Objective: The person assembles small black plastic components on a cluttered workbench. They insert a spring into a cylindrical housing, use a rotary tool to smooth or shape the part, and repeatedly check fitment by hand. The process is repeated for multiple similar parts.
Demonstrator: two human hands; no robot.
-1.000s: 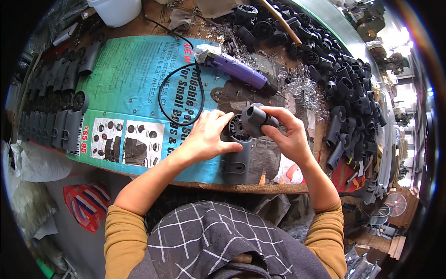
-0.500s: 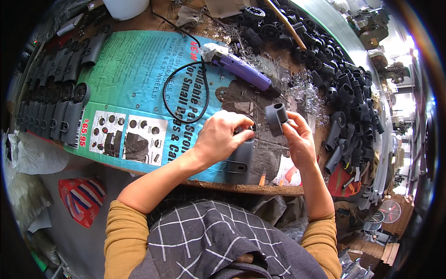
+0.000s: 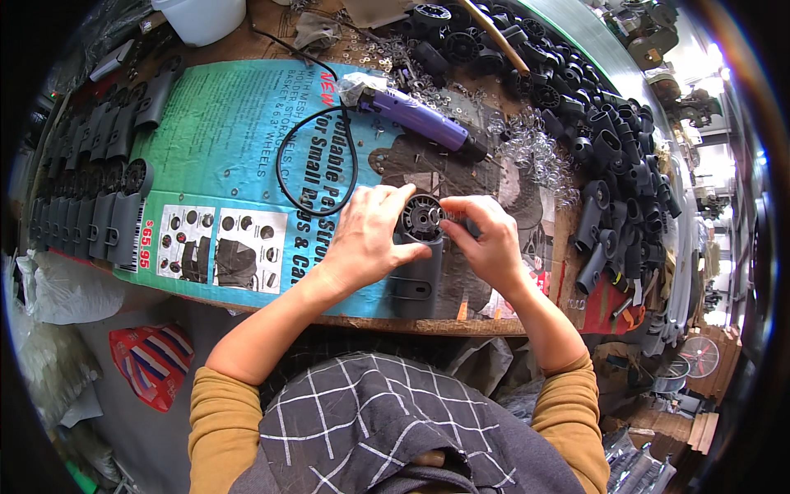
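The left hand [image 3: 368, 239] loosely clasps a dark-grey plastic joint housing [image 3: 418, 276], apparently steadying it. The right hand [image 3: 494, 240] pinches what seems a small metal spring [image 3: 436, 216] at its ribbed hub [image 3: 418, 216].

The part [image 3: 420, 270] I'm holding is matt grey plastic, pretty smooth. My driver's [image 3: 421, 120] purple plastic shell looks slightly glossy, those wire bits [image 3: 533, 155] are shiny metal, the sheet [image 3: 210, 156] looks like scuffed printed cardboard, desk [image 3: 461, 328] edge is rough wood, apron's [image 3: 350, 403] matt cloth.
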